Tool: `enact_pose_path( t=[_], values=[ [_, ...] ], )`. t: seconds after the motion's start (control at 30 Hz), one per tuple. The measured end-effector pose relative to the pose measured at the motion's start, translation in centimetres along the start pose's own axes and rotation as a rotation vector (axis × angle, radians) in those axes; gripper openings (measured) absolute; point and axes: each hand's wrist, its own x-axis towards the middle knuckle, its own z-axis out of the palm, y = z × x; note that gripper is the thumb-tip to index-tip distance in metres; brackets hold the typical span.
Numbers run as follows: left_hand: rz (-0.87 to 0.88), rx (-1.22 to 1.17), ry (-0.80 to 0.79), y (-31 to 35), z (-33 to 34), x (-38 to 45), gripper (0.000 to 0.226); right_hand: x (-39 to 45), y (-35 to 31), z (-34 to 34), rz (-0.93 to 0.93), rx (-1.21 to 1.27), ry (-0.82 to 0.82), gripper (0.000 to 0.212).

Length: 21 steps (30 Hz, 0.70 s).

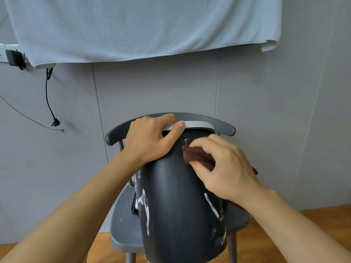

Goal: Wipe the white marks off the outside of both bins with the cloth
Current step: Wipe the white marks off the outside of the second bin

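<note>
Wiping marks near the far rim of a tilted bin [176,205] on a chair [121,221].
Left hand [150,139] grips the rim; right hand [222,168] pinches the cloth [197,155] against the wall. Risk: hard strokes could slide the bin off the seat; side streaks may be missed.

Soft even light; perhaps slight edge-warp

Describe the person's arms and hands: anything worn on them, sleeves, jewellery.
Both forearms are bare as far as the frame shows, with no sleeves in view. The left hand and right hand wear no gloves, and no rings, watch or bracelets are visible. The nails look short and unpainted.
</note>
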Motion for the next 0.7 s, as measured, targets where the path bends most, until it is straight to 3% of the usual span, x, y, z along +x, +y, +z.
enact_pose_path(
  t=[0.17,0.33,0.57,0.7],
  values=[
    [0.028,0.013,0.013,0.5,0.0,-0.2,0.049,1.2,0.6,0.0,0.108,0.017,0.161,0.022],
    [0.056,0.013,0.011,0.4,-0.1,-0.3,0.048,0.7,-0.6,0.1,0.019,0.004,0.08,0.032],
    [0.074,0.033,0.047,0.7,0.0,-0.4,0.042,1.3,1.3,-1.2,0.149,-0.025,0.148,0.017],
    [0.112,0.041,0.047,1.0,0.2,-0.3,0.046,1.2,-0.5,-0.4,0.024,0.054,0.087,0.027]
  ],
)
